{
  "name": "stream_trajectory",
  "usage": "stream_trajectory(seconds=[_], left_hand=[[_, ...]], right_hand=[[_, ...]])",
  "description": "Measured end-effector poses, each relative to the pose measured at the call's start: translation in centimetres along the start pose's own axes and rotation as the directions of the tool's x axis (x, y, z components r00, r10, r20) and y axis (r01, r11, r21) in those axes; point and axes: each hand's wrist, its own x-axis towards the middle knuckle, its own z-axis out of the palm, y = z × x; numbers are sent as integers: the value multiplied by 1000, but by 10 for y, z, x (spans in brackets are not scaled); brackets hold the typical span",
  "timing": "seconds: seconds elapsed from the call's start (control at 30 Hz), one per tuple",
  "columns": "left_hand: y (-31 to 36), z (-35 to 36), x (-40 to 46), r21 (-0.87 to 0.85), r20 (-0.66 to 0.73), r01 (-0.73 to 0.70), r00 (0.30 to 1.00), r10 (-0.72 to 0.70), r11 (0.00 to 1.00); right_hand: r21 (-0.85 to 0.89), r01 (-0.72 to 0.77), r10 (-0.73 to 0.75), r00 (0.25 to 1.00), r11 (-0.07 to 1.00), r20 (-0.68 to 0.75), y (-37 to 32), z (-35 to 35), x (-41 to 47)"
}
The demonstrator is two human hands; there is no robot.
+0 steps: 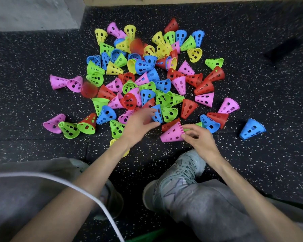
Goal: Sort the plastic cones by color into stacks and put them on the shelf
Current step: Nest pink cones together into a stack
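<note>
A heap of perforated plastic cones (pixel 147 70) in pink, green, blue, red and yellow lies scattered on the dark speckled floor. My right hand (pixel 198 137) pinches the wide rim of a small nested stack of pink cones (pixel 171 133), which lies on its side with its tip to the left. My left hand (pixel 140 123) reaches into the near edge of the heap, fingers spread and relaxed, touching a blue cone (pixel 157 113). A pink cone (pixel 125 117) lies just left of that hand.
My grey shoes (pixel 180 173) and trouser legs fill the near floor. A white cord (pixel 77 187) crosses the lower left. A lone blue cone (pixel 252 129) lies at the right. A pale wall base (pixel 33 13) stands at the far left, a wooden edge (pixel 182 0) along the top.
</note>
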Motion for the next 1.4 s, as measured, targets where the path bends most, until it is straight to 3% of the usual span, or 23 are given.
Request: stream_trajectory(seconds=[0.17, 0.27, 0.57, 0.83, 1.2, 1.4], left_hand=[[-44, -44, 11, 178, -97, 24, 995, -7, 984], [-63, -52, 9, 175, -105, 104, 991, -87, 979], [-78, -50, 2, 293, -27, 189, 982, -189, 937], [-52, -47, -2, 237, -133, 39, 991, -7, 971], [-4, -15, -2, 296, 131, -174, 981, 140, 939], [12, 2, -2, 277, 181, -197, 972, 150, 940]], right_hand=[[-21, 4, -4, 1000, 1000, 25, 0, 1, -1], [-24, -4, 5, 999, 1000, 33, 0, 1, -1], [-38, -15, 16, 999, 999, 32, 0, 2, -3], [0, -23, 23, 1000, 1000, -21, -2, 2, -3], [161, 110, -74, 974, 981, -214, -19, -4, -5], [161, 134, -104, 978, 978, -179, -21, -1, -5]])
